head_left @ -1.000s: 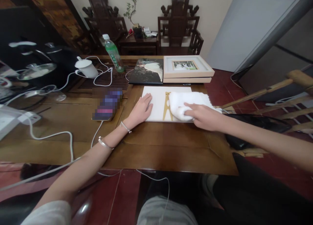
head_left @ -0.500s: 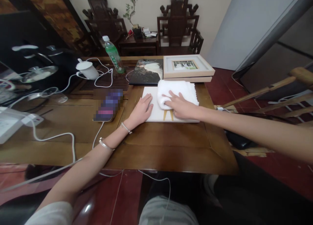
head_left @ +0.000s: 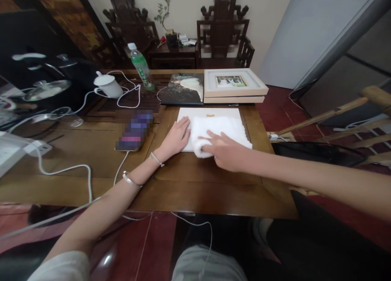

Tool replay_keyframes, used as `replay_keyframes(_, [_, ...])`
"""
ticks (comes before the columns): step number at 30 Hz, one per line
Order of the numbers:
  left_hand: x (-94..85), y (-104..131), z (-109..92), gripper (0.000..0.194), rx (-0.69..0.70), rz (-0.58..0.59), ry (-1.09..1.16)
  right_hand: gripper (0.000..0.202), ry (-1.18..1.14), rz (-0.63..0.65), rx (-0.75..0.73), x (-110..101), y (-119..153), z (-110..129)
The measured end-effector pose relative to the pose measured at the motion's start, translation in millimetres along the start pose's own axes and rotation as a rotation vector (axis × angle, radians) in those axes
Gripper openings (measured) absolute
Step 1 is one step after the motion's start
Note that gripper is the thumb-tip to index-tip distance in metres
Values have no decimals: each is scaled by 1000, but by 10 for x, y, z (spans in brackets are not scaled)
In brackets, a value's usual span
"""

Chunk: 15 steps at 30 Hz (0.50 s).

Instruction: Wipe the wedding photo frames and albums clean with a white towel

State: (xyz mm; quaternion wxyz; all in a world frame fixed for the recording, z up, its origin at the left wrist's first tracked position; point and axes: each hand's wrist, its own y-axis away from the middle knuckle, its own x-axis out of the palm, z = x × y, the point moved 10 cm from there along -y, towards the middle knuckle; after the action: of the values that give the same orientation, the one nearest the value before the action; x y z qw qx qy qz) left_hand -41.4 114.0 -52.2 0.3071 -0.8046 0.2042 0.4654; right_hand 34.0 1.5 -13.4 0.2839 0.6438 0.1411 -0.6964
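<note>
Left hand, head view: The person's left hand (head_left: 177,136) lies flat near the left edge of a white panel (head_left: 197,111), fingers straight and close together, thumb slightly apart; a silver bangle (head_left: 127,177) circles the forearm.
Right hand, head view: The right hand (head_left: 227,152) rests on a folded white cloth (head_left: 221,125), fingers spread over the top; whether the thumb pinches the fold, I cannot tell.
White cloth: It covers much of the panel's middle and right, a rolled corner overhanging the near edge.
White panel: Flat on a wooden table (head_left: 207,185), a patch of gold (head_left: 210,115) showing beyond the cloth's far edge.
Behind the panel: A dark picture board (head_left: 179,93) sits beside two stacked pale frames (head_left: 259,85).
To the left: A phone (head_left: 136,130), screen blurred, trails a white cable; farther back stand a lidded cup (head_left: 109,87) and a green bottle (head_left: 141,67).
Against the wall: Two dark carved chairs (head_left: 222,42) flank a potted plant (head_left: 172,39).
</note>
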Motion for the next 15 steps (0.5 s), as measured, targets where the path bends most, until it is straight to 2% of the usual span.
replay_keyframes(5, [4,3,13,49,-17,6,14,60,60,-36,66,-129,-437,-483])
replay_keyframes(8, [17,9,28,49,-27,13,32,63,97,-17,110,-144,-611,-640])
replay_keyframes(11, [46,13,51,52,-43,34,43,66,126,3,143,-80,-626,-619])
replay_keyframes(15, [65,12,53,55,-31,46,47,65,131,17,144,68,-417,-326])
